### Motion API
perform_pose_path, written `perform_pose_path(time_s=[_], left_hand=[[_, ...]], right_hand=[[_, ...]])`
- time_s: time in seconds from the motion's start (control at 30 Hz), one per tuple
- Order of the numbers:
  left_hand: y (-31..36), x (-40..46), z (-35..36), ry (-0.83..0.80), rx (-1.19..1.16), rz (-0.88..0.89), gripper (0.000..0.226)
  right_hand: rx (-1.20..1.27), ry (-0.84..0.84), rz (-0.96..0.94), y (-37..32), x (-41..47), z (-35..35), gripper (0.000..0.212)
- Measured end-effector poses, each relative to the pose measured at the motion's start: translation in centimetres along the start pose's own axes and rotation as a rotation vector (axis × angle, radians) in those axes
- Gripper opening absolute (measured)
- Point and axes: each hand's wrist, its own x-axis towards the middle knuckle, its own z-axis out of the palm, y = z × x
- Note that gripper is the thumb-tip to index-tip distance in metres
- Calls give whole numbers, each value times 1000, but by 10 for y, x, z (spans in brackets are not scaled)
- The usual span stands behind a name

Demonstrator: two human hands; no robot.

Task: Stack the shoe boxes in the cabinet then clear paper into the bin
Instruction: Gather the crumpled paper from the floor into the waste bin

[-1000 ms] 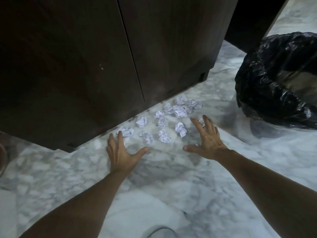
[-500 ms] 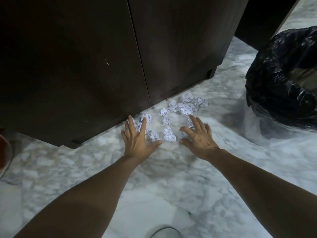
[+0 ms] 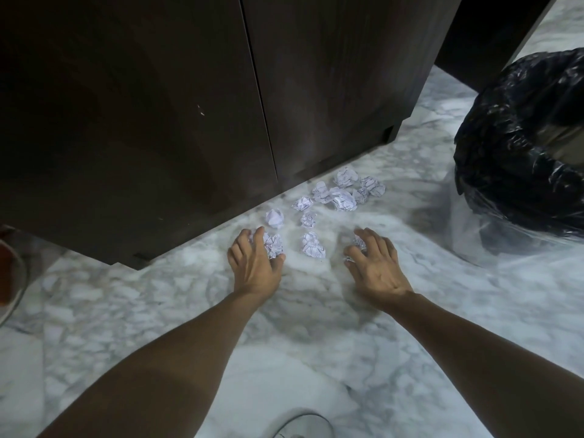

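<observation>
Paper clearance: both hands gathering at cabinet (image 3: pixel 189 121) base.
Left hand (image 3: pixel 256 267) and right hand (image 3: pixel 376 267) fingers curl round paper balls (image 3: pixel 313 245); more lie beyond fingertips. Overfilled grips risk drops before bin (image 3: pixel 518 140).

The floor (image 3: pixel 132 311) was white marble with grey veining, running from the near edge back toward the far right corner. At the far left edge sat a round object with a reddish inside and a pale rim (image 3: pixel 9 273), only partly in view. A light-coloured shoe toe (image 3: pixel 303 426) showed at the bottom edge.
</observation>
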Motion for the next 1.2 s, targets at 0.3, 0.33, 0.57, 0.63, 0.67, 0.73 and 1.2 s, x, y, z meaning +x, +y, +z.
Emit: perform_pose_path(time_s=[0.3,0.33,0.57,0.63,0.67,0.73,1.2], left_hand=[[-1,-4,1,34,6,83,46],[1,-2,0,16,34,102,50],[-1,4,-3,-71,158,181,49],[-1,3,-4,-59,137,196,41],[0,4,-4,-60,137,201,37],[2,6,-5,-61,152,209,30],[45,11,-25,172,9,332,23]], right_hand=[[-24,99,25,-2,-10,-1,26],[-30,95,28,-2,-9,0,27],[-42,106,17,-2,-9,1,27],[-33,122,-2,0,-8,3,17],[-18,136,-13,1,-7,4,14],[26,170,-33,1,-5,4,14],[173,393,-48,-19,28,-70,17]])
